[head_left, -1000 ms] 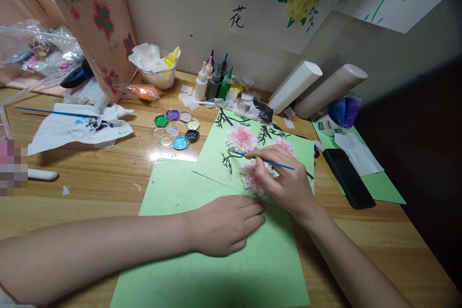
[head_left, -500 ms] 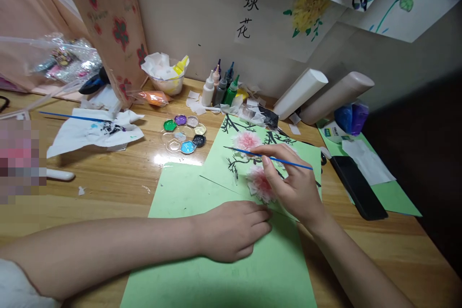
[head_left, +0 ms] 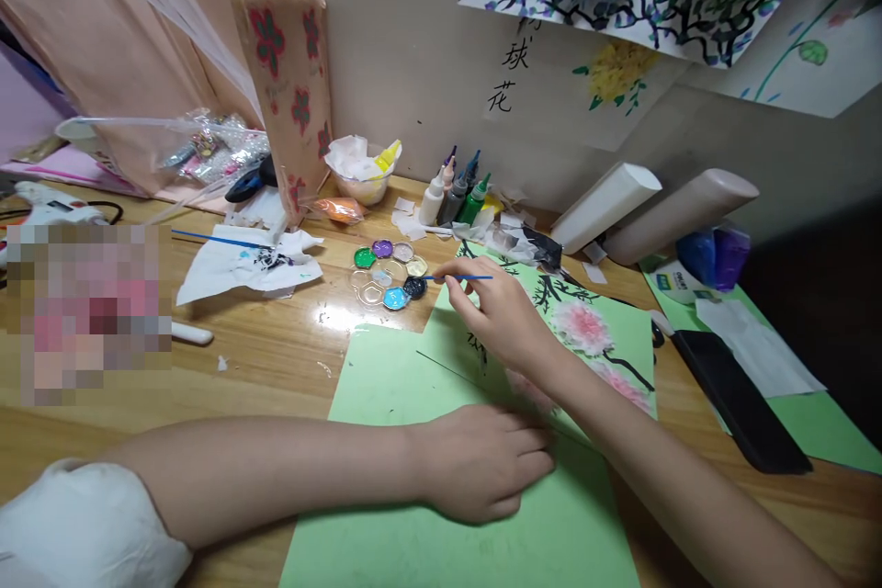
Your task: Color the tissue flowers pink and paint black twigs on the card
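Note:
My right hand (head_left: 497, 308) pinches a thin blue paintbrush (head_left: 475, 277), its tip at the black paint well of a clear flower-shaped palette (head_left: 370, 294). Green, purple, blue and pale paints fill other wells. Below the hand lies a green sheet (head_left: 638, 331) with black painted branches and pink-white flowers (head_left: 582, 328); the hand and forearm cover part of it. My left hand (head_left: 482, 464) rests palm down, holding nothing, with its fingers flat over the lower edge of that sheet and on the larger green paper (head_left: 358, 441) beneath.
Behind the palette stand several paint bottles (head_left: 451, 197) and a plastic bowl (head_left: 365, 175) with tissue. At left, a second brush (head_left: 220, 239) lies on a stained tissue (head_left: 238, 280). A black phone (head_left: 737, 400) and two rolls (head_left: 606, 207) are at right.
My right hand has moved left and away from me, bringing the brush from over the flowers to the black paint. The view has turned left; my left hand still rests on the paper.

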Demonstrator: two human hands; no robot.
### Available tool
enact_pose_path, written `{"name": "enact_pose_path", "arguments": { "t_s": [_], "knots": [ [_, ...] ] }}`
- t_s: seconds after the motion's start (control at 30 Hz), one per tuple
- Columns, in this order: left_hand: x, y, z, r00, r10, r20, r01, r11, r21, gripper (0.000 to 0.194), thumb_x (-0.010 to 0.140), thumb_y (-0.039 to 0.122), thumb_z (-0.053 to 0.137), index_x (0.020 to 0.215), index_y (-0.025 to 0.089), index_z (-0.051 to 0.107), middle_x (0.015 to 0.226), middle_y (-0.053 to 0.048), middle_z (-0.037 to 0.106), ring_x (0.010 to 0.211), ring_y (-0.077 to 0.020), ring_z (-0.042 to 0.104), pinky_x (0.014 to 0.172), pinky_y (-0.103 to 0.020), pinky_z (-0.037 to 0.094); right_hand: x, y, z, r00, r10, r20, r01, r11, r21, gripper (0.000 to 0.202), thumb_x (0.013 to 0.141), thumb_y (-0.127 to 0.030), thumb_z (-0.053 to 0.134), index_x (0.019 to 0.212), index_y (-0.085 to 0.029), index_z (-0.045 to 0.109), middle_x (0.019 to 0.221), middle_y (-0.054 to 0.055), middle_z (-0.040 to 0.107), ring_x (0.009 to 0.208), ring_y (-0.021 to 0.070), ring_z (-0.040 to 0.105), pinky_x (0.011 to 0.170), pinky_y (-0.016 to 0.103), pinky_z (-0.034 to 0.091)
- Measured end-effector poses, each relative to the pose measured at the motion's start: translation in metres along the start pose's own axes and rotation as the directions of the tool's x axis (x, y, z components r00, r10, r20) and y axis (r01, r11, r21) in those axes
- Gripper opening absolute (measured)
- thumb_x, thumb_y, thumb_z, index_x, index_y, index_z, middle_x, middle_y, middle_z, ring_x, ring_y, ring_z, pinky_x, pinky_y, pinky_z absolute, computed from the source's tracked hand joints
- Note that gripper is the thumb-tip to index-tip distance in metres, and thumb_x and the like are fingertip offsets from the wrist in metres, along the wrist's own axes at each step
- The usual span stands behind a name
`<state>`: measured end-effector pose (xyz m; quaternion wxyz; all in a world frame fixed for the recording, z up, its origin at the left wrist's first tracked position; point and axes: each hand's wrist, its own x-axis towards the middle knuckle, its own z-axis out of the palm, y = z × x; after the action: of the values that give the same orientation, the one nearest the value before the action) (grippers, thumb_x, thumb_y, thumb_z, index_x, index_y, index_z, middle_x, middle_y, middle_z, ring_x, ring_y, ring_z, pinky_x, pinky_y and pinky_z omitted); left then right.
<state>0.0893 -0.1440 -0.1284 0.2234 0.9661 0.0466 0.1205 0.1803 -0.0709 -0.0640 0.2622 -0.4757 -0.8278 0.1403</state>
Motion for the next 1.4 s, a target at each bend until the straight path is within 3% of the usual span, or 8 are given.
{"name": "enact_pose_path", "arguments": {
  "t_s": [0.43,0.63,0.77,0.97,1.4],
  "knots": [
    [-0.001,0.0,0.0,1.0,-0.002,-0.002,0.002,1.0,0.012,0.032,0.083,0.022,0.044,0.113,0.011,0.05,0.121,-0.014,0.054,0.117,-0.024,0.045,0.096,-0.034,0.04,0.001,-0.004,-0.005,1.0,0.003,-0.001,-0.002,1.0,0.009,0.017,0.087,-0.019,0.043,0.091,-0.019,0.059,0.087,0.005,0.064,0.083,0.0189,0.055,0.072,0.031,0.042],
    [-0.001,-0.001,0.001,1.0,0.004,-0.008,-0.004,1.0,0.013,0.035,0.083,0.022,0.043,0.116,0.009,0.048,0.126,-0.014,0.051,0.12,-0.024,0.043,0.1,-0.033,0.036,-0.024,-0.001,-0.034,0.983,0.07,-0.168,-0.061,0.997,0.055,0.014,0.085,-0.018,0.044,0.087,-0.021,0.057,0.084,0.002,0.062,0.081,0.017,0.056,0.071,0.029,0.042],
    [-0.001,-0.001,-0.001,1.0,0.017,-0.024,-0.017,1.0,0.016,0.037,0.083,0.021,0.044,0.117,0.007,0.048,0.127,-0.015,0.05,0.123,-0.0243,0.04,0.103,-0.032,0.033,-0.051,0.009,-0.046,0.961,0.09,-0.26,-0.097,0.995,-0.014,0.013,0.083,-0.015,0.043,0.08,-0.021,0.054,0.076,0.001,0.058,0.074,0.016,0.054,0.067,0.029,0.04],
    [-0.001,0.0,0.0,1.0,0.004,-0.031,-0.004,1.0,-0.02,0.037,0.083,0.019,0.044,0.118,0.008,0.047,0.127,-0.015,0.051,0.123,-0.0233,0.041,0.102,-0.033,0.035,-0.073,0.019,-0.041,0.961,0.027,-0.276,-0.056,0.994,-0.099,0.011,0.081,-0.012,0.045,0.08,-0.021,0.052,0.074,0.001,0.056,0.074,0.0172,0.052,0.068,0.031,0.04],
    [0.0,0.0,-0.002,1.0,-0.014,-0.014,0.013,1.0,-0.017,0.04,0.084,0.019,0.042,0.122,0.006,0.047,0.13,-0.015,0.048,0.124,-0.0235,0.04,0.105,-0.032,0.032,-0.073,0.026,-0.033,0.972,-0.001,-0.236,-0.028,0.992,-0.119,0.012,0.081,-0.01,0.046,0.081,-0.021,0.052,0.076,0.002,0.058,0.075,0.0169,0.051,0.068,0.03,0.04]
  ]
}}
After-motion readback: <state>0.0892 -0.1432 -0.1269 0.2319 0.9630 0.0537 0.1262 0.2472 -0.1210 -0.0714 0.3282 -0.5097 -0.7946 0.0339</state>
